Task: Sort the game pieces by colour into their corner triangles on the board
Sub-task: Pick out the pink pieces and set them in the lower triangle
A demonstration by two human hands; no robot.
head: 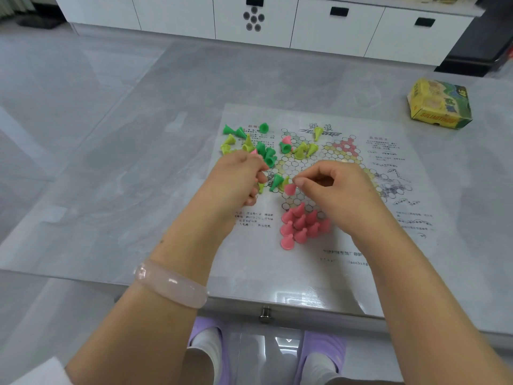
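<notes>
Head view: person at a grey table, both hands over a paper game board.
Pink piece in hand: one pink cone piece (pixel 290 188), frame centre, pinched at its top by right thumb and forefinger, over the board's hexagon grid.
Pink cluster: group of pink pieces (pixel 301 225) packed in the board's near corner triangle, just below the held piece.
Green and yellow pieces: dark green pieces (pixel 266 154) and yellow-green pieces (pixel 304 150) mixed, upper left of board, some lying over printed text; one pink piece (pixel 286 140) among them.
Right hand (pixel 337 190): fingers curled, grasping the pink piece.
Left hand (pixel 238 182): fingers curled in; a yellow-green piece shows at them, grip cannot be told.
Board (pixel 388 195): printed sheet, flat, centre right.
Box (pixel 440 104): yellow-green carton, upper right, well apart from board.
Bangle (pixel 170 283): pale pink, on left wrist.
</notes>
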